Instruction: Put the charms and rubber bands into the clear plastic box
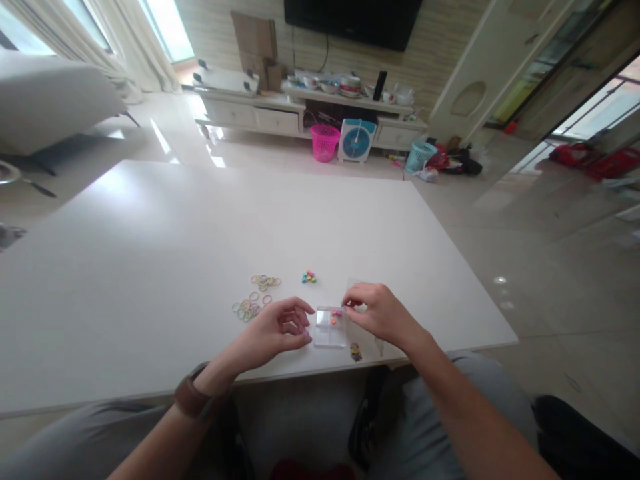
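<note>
A small clear divided box (323,338) sits near the front edge of the white table. A few pink and orange pieces (334,321) lie in its upper right compartment. My left hand (280,328) is at the box's left side, its fingers curved and apart. Over the box's upper right corner, my right hand (377,311) has thumb and fingertips pinched together; whatever is between them is too small to name. Beyond the box lies a little pile of colourful small pieces (309,277). Two groups of pale rubber bands, the far one (265,281) and the near one (247,309), lie to the left.
A yellow and blue cartoon figure (355,352) lies by the front edge of the white table (175,267). A thin clear sheet is partly covered by my right hand. Across the floor are a pink basket (325,143), a box fan (357,140) and a low cabinet (235,115).
</note>
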`<state>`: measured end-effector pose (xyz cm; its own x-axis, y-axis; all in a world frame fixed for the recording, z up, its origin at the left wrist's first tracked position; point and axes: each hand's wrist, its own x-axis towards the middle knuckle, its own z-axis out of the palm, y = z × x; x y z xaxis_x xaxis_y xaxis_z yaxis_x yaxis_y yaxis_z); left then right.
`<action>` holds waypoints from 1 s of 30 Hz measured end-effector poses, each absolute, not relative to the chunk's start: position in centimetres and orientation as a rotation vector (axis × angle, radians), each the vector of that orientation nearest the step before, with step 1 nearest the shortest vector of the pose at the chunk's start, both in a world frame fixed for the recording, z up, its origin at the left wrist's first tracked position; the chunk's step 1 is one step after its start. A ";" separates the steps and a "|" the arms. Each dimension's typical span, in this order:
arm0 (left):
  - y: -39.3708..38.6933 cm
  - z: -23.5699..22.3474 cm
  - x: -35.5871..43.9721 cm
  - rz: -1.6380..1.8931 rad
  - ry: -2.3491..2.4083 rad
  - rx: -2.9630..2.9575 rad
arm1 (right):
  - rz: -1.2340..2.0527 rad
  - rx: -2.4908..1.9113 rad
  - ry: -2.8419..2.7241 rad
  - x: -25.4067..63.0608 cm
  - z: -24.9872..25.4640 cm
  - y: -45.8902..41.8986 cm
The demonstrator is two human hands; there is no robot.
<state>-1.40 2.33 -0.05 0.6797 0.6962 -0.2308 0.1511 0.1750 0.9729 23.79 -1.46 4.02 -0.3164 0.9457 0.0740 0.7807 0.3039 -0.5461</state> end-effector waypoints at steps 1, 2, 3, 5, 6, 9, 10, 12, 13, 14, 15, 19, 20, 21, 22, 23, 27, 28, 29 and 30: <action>2.3 0.0 -1.4 0.451 0.782 1.371 | 0.608 -1.574 -2.207 23.9 3.9 -1.4; 2.3 0.1 -1.4 0.456 0.786 1.374 | 0.625 -1.596 -2.226 24.0 3.7 -1.3; 2.3 0.2 -1.4 0.461 0.789 1.378 | 0.639 -1.612 -2.248 24.0 3.5 -1.3; 2.2 0.2 -1.4 0.467 0.789 1.387 | 0.648 -1.641 -2.290 23.7 3.1 -1.3; 2.2 0.2 -1.4 0.468 0.787 1.390 | 0.644 -1.656 -2.308 23.6 2.9 -1.4; 2.2 0.1 -1.3 0.474 0.779 1.395 | 0.628 -1.697 -2.350 23.2 2.5 -1.5; 2.2 0.1 -1.3 0.477 0.777 1.400 | 0.618 -1.713 -2.366 23.0 2.4 -1.6; 2.2 0.1 -1.3 0.485 0.776 1.419 | 0.586 -1.760 -2.395 22.8 2.3 -1.6; 2.3 0.2 -1.3 0.491 0.775 1.430 | 0.566 -1.788 -2.407 22.7 2.2 -1.6; 2.3 0.2 -1.2 0.498 0.775 1.440 | 0.546 -1.812 -2.420 22.6 2.2 -1.6; 2.3 0.2 -1.2 0.504 0.775 1.448 | 0.533 -1.828 -2.433 22.5 2.1 -1.7; 2.3 0.2 -1.3 0.510 0.774 1.464 | 0.537 -1.840 -2.463 22.6 2.2 -1.7; 2.3 0.2 -1.4 0.508 0.772 1.466 | 0.542 -1.844 -2.461 22.6 2.3 -1.6; 2.3 0.1 -1.4 0.507 0.770 1.467 | 0.542 -1.851 -2.457 22.7 2.4 -1.7; 2.3 0.1 -1.4 0.505 0.769 1.468 | 0.539 -1.860 -2.455 22.7 2.4 -1.7; 2.3 0.0 -1.5 0.501 0.769 1.469 | 0.534 -1.867 -2.457 22.8 2.5 -1.7; 2.3 -0.1 -1.5 0.491 0.783 1.465 | 0.538 -1.875 -2.493 22.7 2.6 -1.8; 2.3 -0.1 -1.5 0.492 0.786 1.463 | 0.553 -1.870 -2.501 22.7 2.6 -1.9; 2.3 -0.1 -1.5 0.496 0.787 1.461 | 0.573 -1.862 -2.505 22.7 2.6 -1.9; 2.4 0.0 -1.5 0.497 0.787 1.459 | 0.590 -1.854 -2.502 22.7 2.6 -1.9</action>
<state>-1.47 2.36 -0.01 0.6648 0.7279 -0.1677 0.1604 0.0802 0.9838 22.73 -1.90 2.60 -0.3155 0.9181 -0.2399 0.9286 0.2467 -0.2773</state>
